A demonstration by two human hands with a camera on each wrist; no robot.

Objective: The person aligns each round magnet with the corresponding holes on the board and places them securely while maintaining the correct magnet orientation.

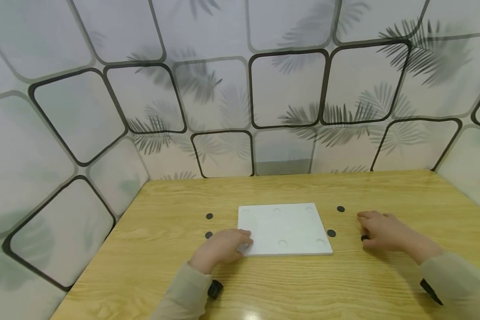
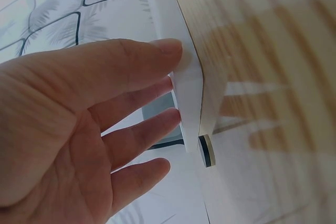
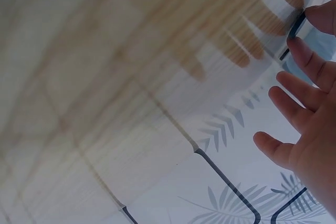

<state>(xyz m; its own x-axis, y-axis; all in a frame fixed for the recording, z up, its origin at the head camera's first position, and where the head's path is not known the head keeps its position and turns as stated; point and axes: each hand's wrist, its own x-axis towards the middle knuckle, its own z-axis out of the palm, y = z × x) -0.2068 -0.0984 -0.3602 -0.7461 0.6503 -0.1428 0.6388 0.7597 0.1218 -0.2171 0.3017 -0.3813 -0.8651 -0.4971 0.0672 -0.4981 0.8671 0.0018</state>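
Observation:
A flat white board [image 1: 282,226] with several shallow round recesses lies on the table. My left hand [image 1: 224,248] holds its near left corner, the thumb at the front edge and fingertips at the top surface, as the left wrist view shows. My right hand [image 1: 386,232], off to the board's right, pinches a small black disc [image 3: 297,24] between thumb and index finger, the other fingers spread. In the head view this held disc [image 1: 365,238] appears edge-on under the fingers.
On the wooden table [image 1: 288,289], two black discs lie left of the board, one far [image 1: 210,216] and one nearer disc [image 1: 209,234] beside my left hand. Right of it lie a far disc [image 1: 341,209] and a near disc [image 1: 331,233]. A patterned wall [image 1: 220,102] stands behind.

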